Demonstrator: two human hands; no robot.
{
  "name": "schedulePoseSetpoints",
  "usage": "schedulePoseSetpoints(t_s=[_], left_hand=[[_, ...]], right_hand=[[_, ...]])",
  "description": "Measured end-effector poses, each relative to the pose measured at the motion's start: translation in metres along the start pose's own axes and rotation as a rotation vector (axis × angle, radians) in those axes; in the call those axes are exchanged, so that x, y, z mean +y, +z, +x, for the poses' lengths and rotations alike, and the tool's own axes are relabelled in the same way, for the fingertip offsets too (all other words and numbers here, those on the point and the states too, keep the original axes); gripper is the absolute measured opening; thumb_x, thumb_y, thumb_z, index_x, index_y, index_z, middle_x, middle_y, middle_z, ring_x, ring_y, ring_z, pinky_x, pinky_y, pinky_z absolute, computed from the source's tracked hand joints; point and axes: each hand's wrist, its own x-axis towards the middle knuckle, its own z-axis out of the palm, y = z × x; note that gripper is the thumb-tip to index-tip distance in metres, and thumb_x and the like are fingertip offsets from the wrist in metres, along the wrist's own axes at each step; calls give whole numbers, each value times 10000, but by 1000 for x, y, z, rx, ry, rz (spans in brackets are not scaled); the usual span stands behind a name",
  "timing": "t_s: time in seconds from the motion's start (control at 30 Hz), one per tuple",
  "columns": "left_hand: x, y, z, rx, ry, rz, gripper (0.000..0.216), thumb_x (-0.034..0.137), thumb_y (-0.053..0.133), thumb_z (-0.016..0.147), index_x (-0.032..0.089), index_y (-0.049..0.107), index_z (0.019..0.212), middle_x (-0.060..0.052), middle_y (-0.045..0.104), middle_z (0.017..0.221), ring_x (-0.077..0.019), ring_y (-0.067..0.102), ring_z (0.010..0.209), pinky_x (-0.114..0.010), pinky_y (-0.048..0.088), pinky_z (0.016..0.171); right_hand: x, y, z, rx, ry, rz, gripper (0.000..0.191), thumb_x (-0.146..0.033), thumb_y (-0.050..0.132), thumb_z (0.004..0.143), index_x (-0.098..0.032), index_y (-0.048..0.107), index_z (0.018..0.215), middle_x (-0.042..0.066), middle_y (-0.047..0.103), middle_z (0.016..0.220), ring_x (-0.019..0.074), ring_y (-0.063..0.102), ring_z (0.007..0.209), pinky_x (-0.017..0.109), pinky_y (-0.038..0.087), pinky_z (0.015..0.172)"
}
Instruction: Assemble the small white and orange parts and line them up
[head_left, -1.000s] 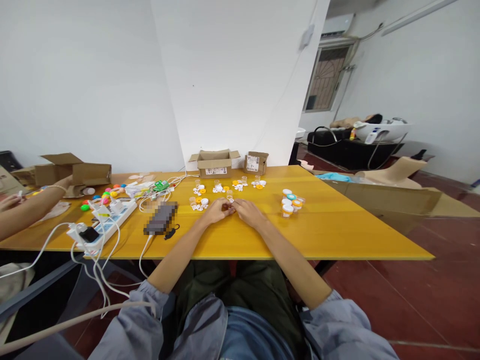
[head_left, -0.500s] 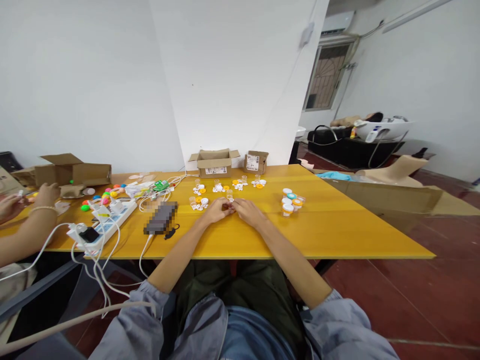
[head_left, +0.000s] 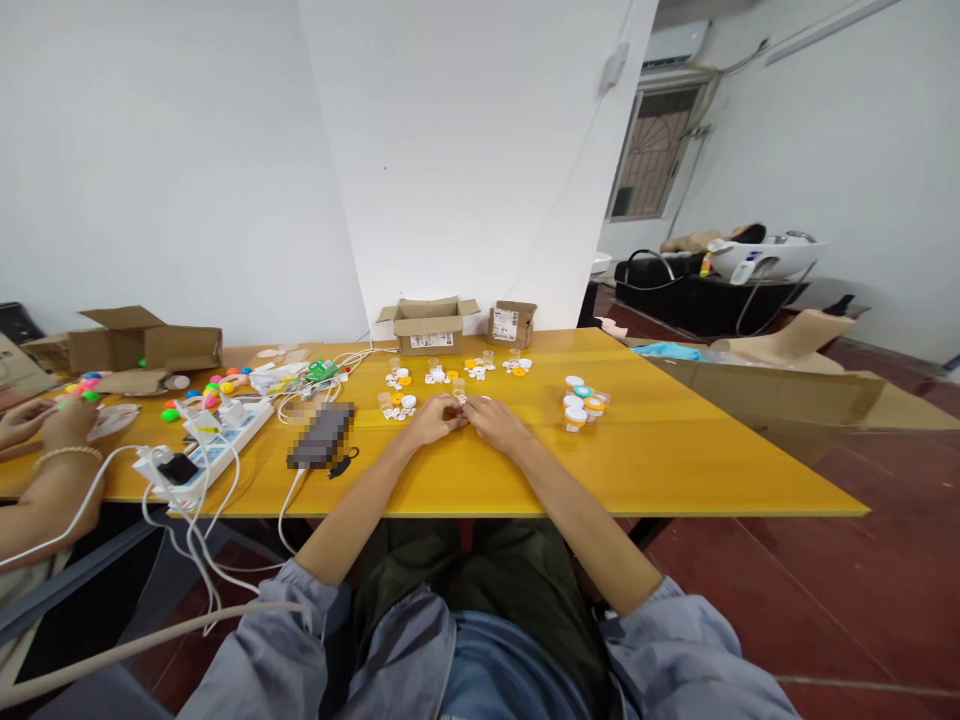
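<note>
My left hand (head_left: 435, 421) and my right hand (head_left: 495, 424) meet over the table, fingers curled together. What they pinch is too small and covered to make out. Just beyond them stands a small clear cup (head_left: 459, 386) with white pieces near it. Left of my left hand lie a white disc (head_left: 409, 401), small white parts (head_left: 397, 413) and another clear cup (head_left: 385, 400). Farther back are several similar groups, with orange discs (head_left: 406, 381) among them. To the right of my right hand, small clear jars with white, orange and teal lids (head_left: 575, 414) stand in a cluster.
Two cardboard boxes (head_left: 429, 342) stand against the wall. On the left are a power bank-like dark block (head_left: 322, 436), a white power strip (head_left: 217, 450) with cables, and coloured balls (head_left: 210, 395). A co-worker's hands (head_left: 64, 420) work at the far left.
My hands stay nearly in place, with only slight finger movement. The co-worker's hands and forearm have moved left and downward, with coloured balls now showing near them.
</note>
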Motion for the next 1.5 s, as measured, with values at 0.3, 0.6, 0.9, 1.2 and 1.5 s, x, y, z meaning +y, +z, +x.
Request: schedulePoseSetpoints(t_s=[0.3,0.6,0.9,1.2,1.5], left_hand=[[0,0,0,-8,-7,9,122,266,686,811,186,668,720,-23,668,795,-179,607,796,-315,522,797],[-2,0,0,-7,8,-25,145,305,711,819,183,694,742,-30,686,830,-176,623,803,-321,536,815],[-8,2,0,0,3,10,135,339,695,830,207,720,823,-25,703,875,-186,625,841,-330,537,845],[-1,0,-1,15,3,16,102,308,694,814,208,700,794,-20,676,837,-181,616,794,-337,535,845],[-2,1,-1,18,-7,39,123,326,688,820,207,685,792,-18,671,833,-178,601,791,-329,531,835]], right_hand=[[-3,-7,-1,-31,-14,-71,363,-63,450,931,-175,636,1222,145,702,1126,228,666,1075,323,531,909],[2,6,-1,53,29,60,324,-65,462,928,-201,646,1157,116,696,1106,212,647,1073,322,518,916],[1,-1,-4,104,114,245,199,-134,486,965,-204,668,1007,83,693,1016,197,648,1008,302,510,851],[-3,-5,-4,89,175,294,154,-193,513,977,-205,666,975,85,685,1024,199,642,1005,310,502,861],[-1,-5,-5,103,167,305,133,-195,512,975,-213,644,973,70,676,1015,189,641,996,302,501,846]])
